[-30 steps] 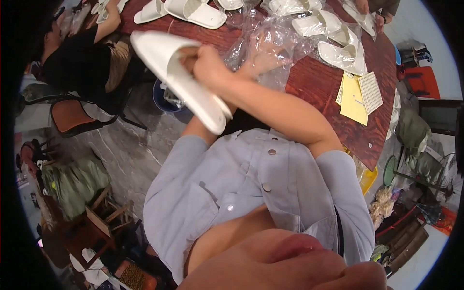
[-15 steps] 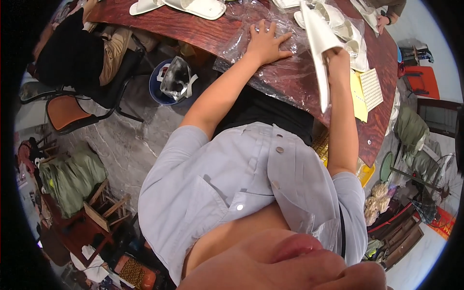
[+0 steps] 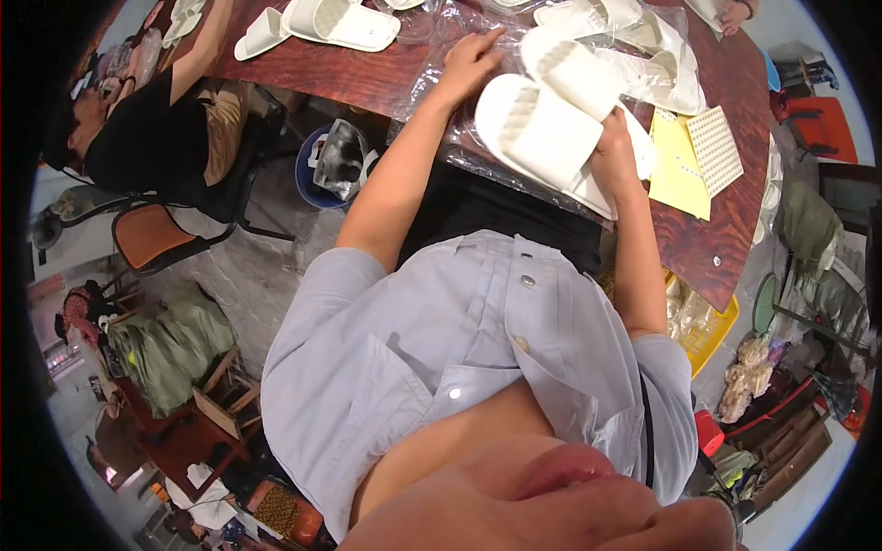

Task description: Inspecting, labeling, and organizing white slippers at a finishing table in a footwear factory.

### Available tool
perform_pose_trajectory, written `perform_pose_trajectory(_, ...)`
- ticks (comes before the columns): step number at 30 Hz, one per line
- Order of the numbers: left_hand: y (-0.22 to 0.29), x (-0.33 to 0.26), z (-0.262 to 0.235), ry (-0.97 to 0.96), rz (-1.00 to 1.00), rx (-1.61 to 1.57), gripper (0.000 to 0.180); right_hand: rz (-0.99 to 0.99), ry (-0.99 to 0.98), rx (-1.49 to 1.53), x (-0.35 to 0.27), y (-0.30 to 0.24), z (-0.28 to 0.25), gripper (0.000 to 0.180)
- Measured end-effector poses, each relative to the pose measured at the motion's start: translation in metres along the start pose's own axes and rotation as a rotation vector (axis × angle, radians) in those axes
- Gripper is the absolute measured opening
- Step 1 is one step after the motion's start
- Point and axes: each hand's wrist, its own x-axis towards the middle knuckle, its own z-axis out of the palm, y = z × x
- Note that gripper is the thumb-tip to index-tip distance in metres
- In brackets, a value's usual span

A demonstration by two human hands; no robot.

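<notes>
Dark red tabletop (image 3: 367,78) carries clear plastic wrap (image 3: 441,64), pinned flat by the open left hand (image 3: 470,62). Right hand (image 3: 617,151) is closed on a white slipper (image 3: 542,133) above the wrap; it looks light and bendy, best held at the sole's edge.

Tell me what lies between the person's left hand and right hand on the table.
In the head view, a white slipper on clear plastic bags lies between the left hand and right hand.

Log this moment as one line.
left hand: flat on clear plastic bag | right hand: gripping white slippers | surface: red-brown table
</notes>
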Motion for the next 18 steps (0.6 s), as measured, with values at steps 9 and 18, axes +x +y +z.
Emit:
perform_pose_trajectory(9,0.017,0.004,-0.052,0.021,-0.212,-0.768,0.046,0.012,-0.316,-0.432,0.010,0.005,0.032,0.013)
perform_pose_trajectory(18,0.085,-0.011,-0.100,-0.173,-0.046,-0.165,0.041,0.294,0.190,0.148,-0.019,0.003,-0.006,0.025)
